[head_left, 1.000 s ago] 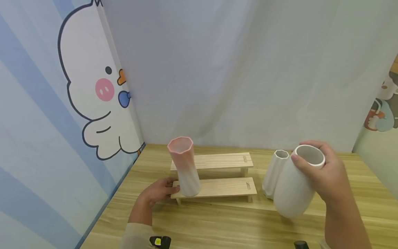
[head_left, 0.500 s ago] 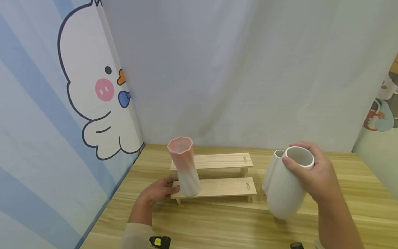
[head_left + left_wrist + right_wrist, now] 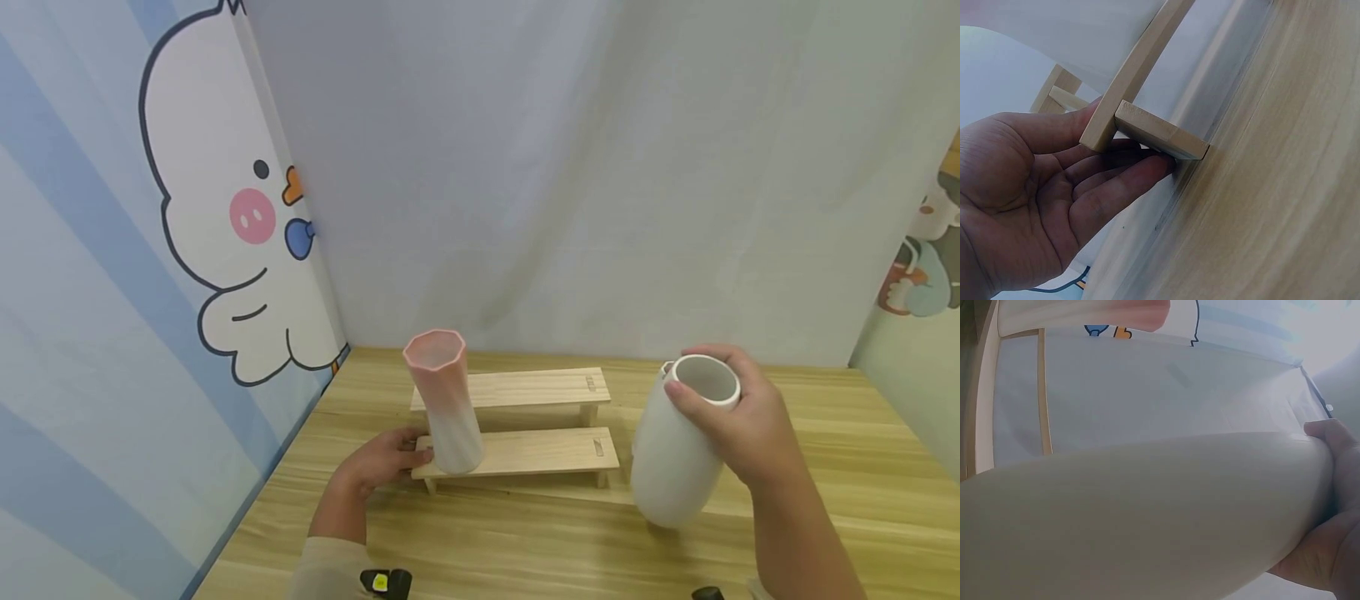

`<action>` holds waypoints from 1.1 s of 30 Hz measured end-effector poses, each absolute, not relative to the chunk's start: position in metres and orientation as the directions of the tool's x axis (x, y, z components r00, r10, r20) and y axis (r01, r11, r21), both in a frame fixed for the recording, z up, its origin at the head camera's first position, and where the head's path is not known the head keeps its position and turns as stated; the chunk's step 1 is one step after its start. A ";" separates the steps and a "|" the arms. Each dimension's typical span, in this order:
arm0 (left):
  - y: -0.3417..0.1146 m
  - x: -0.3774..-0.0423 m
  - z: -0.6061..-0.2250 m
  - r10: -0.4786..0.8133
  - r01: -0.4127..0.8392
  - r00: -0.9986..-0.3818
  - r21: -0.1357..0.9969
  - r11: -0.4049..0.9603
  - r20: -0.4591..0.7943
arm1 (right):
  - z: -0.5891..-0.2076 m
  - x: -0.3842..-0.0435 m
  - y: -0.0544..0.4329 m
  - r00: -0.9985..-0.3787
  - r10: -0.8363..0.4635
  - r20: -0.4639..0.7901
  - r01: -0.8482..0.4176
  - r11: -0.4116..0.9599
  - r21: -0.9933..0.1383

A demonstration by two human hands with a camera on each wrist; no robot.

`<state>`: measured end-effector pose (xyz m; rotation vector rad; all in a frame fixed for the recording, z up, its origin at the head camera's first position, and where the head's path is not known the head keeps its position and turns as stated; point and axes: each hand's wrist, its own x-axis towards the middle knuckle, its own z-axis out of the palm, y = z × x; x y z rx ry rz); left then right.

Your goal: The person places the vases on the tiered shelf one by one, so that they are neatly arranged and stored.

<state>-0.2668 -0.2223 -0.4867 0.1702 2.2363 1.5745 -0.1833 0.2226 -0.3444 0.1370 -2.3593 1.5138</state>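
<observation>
In the head view my right hand (image 3: 750, 417) grips a smooth white vase (image 3: 675, 458) round its upper part, thumb near the rim. The vase leans slightly, its mouth tipped right; whether its base touches the table I cannot tell. It nearly hides a white ribbed vase (image 3: 665, 369) behind it. My left hand (image 3: 378, 460) holds the left end of the lower wooden shelf (image 3: 540, 452), thumb on top and fingers beneath, as the left wrist view shows at the shelf's leg (image 3: 1160, 131). A pink-and-white twisted vase (image 3: 448, 408) stands on that shelf's left end.
Behind the lower shelf is a second, higher wooden shelf (image 3: 532, 387). Both are on a wood-grain table (image 3: 525, 542). A grey-white curtain (image 3: 562, 208) closes off the back, and a blue wall with a cartoon bird (image 3: 217, 167) stands at the left.
My right hand has moved left with the smooth white vase, which now covers nearly all of the ribbed vase. The left hand, shelves and pink-and-white vase have stayed put.
</observation>
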 end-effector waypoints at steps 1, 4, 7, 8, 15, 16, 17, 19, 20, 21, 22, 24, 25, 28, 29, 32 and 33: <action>-0.222 -0.267 -0.487 0.324 -0.126 -0.913 0.925 0.357 -0.249 | -0.344 -0.183 0.222 -0.939 0.096 0.331 -0.262 0.427 -0.866; -0.222 -0.267 -0.487 0.327 -0.129 -0.911 0.928 0.350 -0.250 | -0.345 -0.184 0.220 -0.937 0.092 0.336 -0.268 0.426 -0.864; -0.222 -0.267 -0.486 0.326 -0.134 -0.911 0.928 0.347 -0.254 | -0.346 -0.185 0.219 -0.938 0.088 0.335 -0.268 0.427 -0.863; -0.222 -0.267 -0.486 0.325 -0.134 -0.911 0.927 0.351 -0.255 | -0.347 -0.185 0.218 -0.938 0.087 0.334 -0.267 0.429 -0.863; -0.223 -0.267 -0.486 0.328 -0.134 -0.909 0.925 0.356 -0.258 | -0.350 -0.187 0.216 -0.942 0.072 0.329 -0.270 0.420 -0.867; -0.222 -0.267 -0.486 0.329 -0.134 -0.909 0.926 0.353 -0.257 | -0.350 -0.187 0.215 -0.943 0.071 0.326 -0.268 0.420 -0.867; -0.222 -0.267 -0.486 0.328 -0.134 -0.909 0.926 0.352 -0.256 | -0.350 -0.187 0.215 -0.944 0.071 0.323 -0.265 0.420 -0.868; -0.222 -0.267 -0.487 0.329 -0.133 -0.910 0.928 0.348 -0.254 | -0.351 -0.187 0.214 -0.945 0.070 0.319 -0.261 0.425 -0.867; -0.222 -0.267 -0.487 0.330 -0.132 -0.910 0.928 0.348 -0.253 | -0.351 -0.186 0.213 -0.945 0.070 0.319 -0.260 0.427 -0.866; -0.222 -0.266 -0.486 0.333 -0.130 -0.909 0.928 0.349 -0.252 | -0.351 -0.186 0.213 -0.945 0.069 0.320 -0.262 0.428 -0.865; -0.222 -0.266 -0.486 0.334 -0.129 -0.908 0.928 0.350 -0.252 | -0.351 -0.187 0.212 -0.944 0.069 0.321 -0.263 0.428 -0.865; -0.222 -0.266 -0.485 0.336 -0.128 -0.907 0.928 0.351 -0.253 | -0.351 -0.187 0.212 -0.944 0.066 0.324 -0.267 0.427 -0.864; -0.221 -0.265 -0.484 0.336 -0.128 -0.907 0.927 0.352 -0.253 | -0.351 -0.187 0.212 -0.944 0.065 0.325 -0.268 0.427 -0.864; -0.221 -0.264 -0.483 0.338 -0.127 -0.907 0.927 0.353 -0.253 | -0.351 -0.188 0.211 -0.942 0.065 0.330 -0.274 0.422 -0.864; -0.221 -0.264 -0.483 0.338 -0.128 -0.906 0.928 0.351 -0.253 | -0.352 -0.188 0.210 -0.941 0.066 0.333 -0.277 0.420 -0.864; -0.221 -0.265 -0.483 0.338 -0.130 -0.906 0.928 0.350 -0.255 | -0.352 -0.189 0.209 -0.937 0.065 0.344 -0.289 0.411 -0.865; -0.221 -0.265 -0.484 0.337 -0.130 -0.906 0.927 0.351 -0.255 | -0.352 -0.189 0.208 -0.937 0.063 0.344 -0.290 0.409 -0.865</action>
